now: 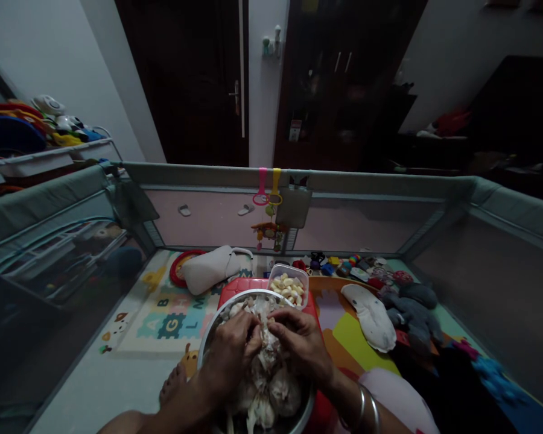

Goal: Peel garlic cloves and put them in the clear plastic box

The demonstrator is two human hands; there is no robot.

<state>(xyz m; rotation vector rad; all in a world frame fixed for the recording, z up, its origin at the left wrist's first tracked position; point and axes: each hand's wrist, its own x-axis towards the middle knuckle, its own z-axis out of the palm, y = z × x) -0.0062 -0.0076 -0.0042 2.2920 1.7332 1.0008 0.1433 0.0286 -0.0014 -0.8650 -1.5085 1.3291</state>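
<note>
Both hands are raised over a metal bowl (pixel 202 346) that holds whole garlic bulbs (pixel 284 392) and loose papery garlic skins (pixel 266 352). My left hand (pixel 230 343) has its fingers curled and pinched together; what lies between them is hidden. My right hand (pixel 304 345) pinches a small pale garlic clove (pixel 270 322) between thumb and fingers, close to the left fingertips. Just beyond the bowl, a clear plastic container (pixel 305 278) holds many peeled garlic cloves (pixel 289 288). Bowl and container both rest on a red stool (pixel 239 284).
A fabric-and-mesh playpen fence (pixel 366 181) surrounds me. On the patterned play mat (pixel 140 301) lie a white bag-like object (pixel 210 268), a white cushion (pixel 370 316), a grey plush toy (pixel 416 313) and several small toys (pixel 332 263). My bare foot (pixel 172 383) is left of the bowl.
</note>
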